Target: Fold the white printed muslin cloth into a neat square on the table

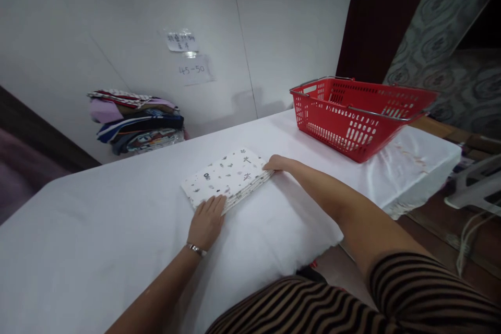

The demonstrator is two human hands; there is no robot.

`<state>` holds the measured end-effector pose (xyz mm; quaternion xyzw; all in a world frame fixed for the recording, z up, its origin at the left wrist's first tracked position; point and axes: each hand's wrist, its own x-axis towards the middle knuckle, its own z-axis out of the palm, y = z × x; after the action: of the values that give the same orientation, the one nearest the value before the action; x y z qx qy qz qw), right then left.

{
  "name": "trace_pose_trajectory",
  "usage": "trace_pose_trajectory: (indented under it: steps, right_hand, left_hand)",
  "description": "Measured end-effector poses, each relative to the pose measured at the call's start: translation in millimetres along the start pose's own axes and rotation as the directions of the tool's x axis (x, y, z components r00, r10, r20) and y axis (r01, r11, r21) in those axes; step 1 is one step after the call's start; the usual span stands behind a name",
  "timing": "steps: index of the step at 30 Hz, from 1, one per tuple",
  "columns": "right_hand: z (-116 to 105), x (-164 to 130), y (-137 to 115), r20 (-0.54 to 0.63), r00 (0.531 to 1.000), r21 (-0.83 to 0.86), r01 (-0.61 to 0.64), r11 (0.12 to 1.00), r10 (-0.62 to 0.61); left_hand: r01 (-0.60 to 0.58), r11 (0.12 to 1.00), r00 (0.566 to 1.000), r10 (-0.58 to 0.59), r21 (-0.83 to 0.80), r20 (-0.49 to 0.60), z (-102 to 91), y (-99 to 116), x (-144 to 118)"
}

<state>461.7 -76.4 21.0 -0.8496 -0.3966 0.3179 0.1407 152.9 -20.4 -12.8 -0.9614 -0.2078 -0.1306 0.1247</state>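
Observation:
A folded white cloth (229, 175) printed with small grey leaves and dragonflies lies flat on the white-covered table in several layers. My left hand (207, 222), with a silver bracelet at its wrist, rests on the near left corner of the cloth, fingers stretched out flat on top. At the cloth's right end, my right hand (277, 163) is closed around the corner; some of its fingers are hidden.
A red plastic basket (352, 120) with metal handles stands at the table's right. Folded clothes (136, 122) are stacked beyond the far edge. Paper signs (194, 69) hang on the wall; a grey plastic stool (479, 185) is at far right.

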Motion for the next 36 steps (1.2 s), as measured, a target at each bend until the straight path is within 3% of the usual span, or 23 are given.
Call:
trace_pose_trajectory:
  steps: [7,8,10,11,13,16,18,22,27,31,36]
  right_hand:
    - [20,-19,6,0.094,0.993,0.019,0.066,0.998,-0.068]
    - [21,-22,9,0.05,0.994,0.001,0.096,0.995,-0.096]
    - [21,-29,19,-0.146,0.968,-0.056,0.2,0.978,-0.207]
    - [22,-33,25,-0.264,0.917,-0.099,0.283,0.954,-0.299]
    - [24,-41,39,-0.417,0.734,-0.227,0.487,0.843,-0.536]
    - [31,-52,55,-0.32,0.454,-0.407,0.727,0.553,-0.832]
    - [36,-55,59,-0.237,0.368,-0.47,0.767,0.437,-0.899]
    - [41,-49,59,-0.194,0.367,-0.534,0.738,0.412,-0.91]
    - [39,-37,54,-0.16,0.42,-0.538,0.722,0.436,-0.893]
    - [42,-35,52,-0.22,0.448,-0.519,0.698,0.493,-0.867]
    - [46,-42,52,-0.207,0.487,-0.526,0.676,0.516,-0.848]
  left_hand:
    - [0.064,0.998,0.995,-0.062,-0.025,0.082,-2.2,-36,-14]
    - [0.066,0.997,0.994,-0.062,-0.037,0.086,-2.6,-36,-16]
    - [0.079,0.995,0.995,-0.075,-0.057,0.068,-3.8,-30,-17]
    - [0.085,0.994,0.995,-0.081,-0.068,0.052,-4.4,-26,-16]
    - [0.081,0.992,0.997,-0.08,-0.097,0.017,-5.2,-17,-13]
    - [0.043,0.989,0.999,-0.047,-0.14,-0.023,-3.1,-6,-4]
    - [0.018,0.988,0.999,-0.026,-0.152,-0.046,0.6,-2,3]
    - [0.007,0.989,0.997,-0.018,-0.148,-0.074,8.7,0,14]
    - [0.012,0.988,0.997,-0.023,-0.154,-0.074,11.1,-6,18]
    - [0.028,0.989,0.994,-0.043,-0.146,-0.099,13.5,-10,19]
    - [0.027,0.986,0.998,-0.036,-0.162,-0.051,19.1,-6,19]
